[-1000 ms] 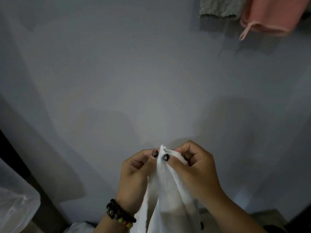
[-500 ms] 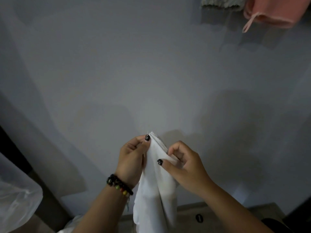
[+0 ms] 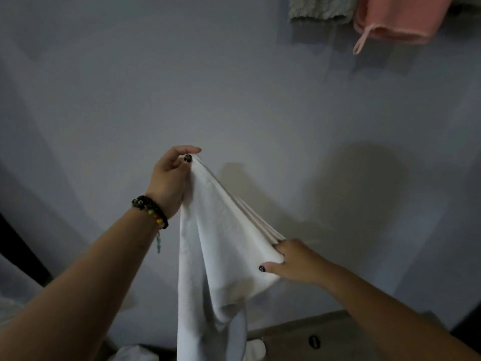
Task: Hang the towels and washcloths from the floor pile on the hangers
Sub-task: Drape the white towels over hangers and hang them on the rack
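A person holds a white towel (image 3: 218,246) up in front of a pale grey wall (image 3: 182,74) with 2 hands. The left hand (image 3: 170,178) is raised higher and pinches the towel's top corner between thumb and forefinger; its other fingers are hidden behind the palm and cloth. The right hand (image 3: 294,261) sits lower and to the right, gripping the gathered edge of the towel, thumb laid across the front and fingers curled behind the folds, where most of them cannot be seen. Between the 2 hands the top edge runs taut on a downward slant, showing several stacked layers. The rest of the towel hangs down and is cut off by the bottom edge of the frame, so its length cannot be told.

A dark beaded bracelet (image 3: 151,211) circles the left wrist. At the top right, a grey towel (image 3: 320,9) and a pink towel (image 3: 400,19) hang side by side against the wall; what they hang from lies out of frame. Low in the dim foreground, pale cloth (image 3: 135,354) shows, too dark to make out.
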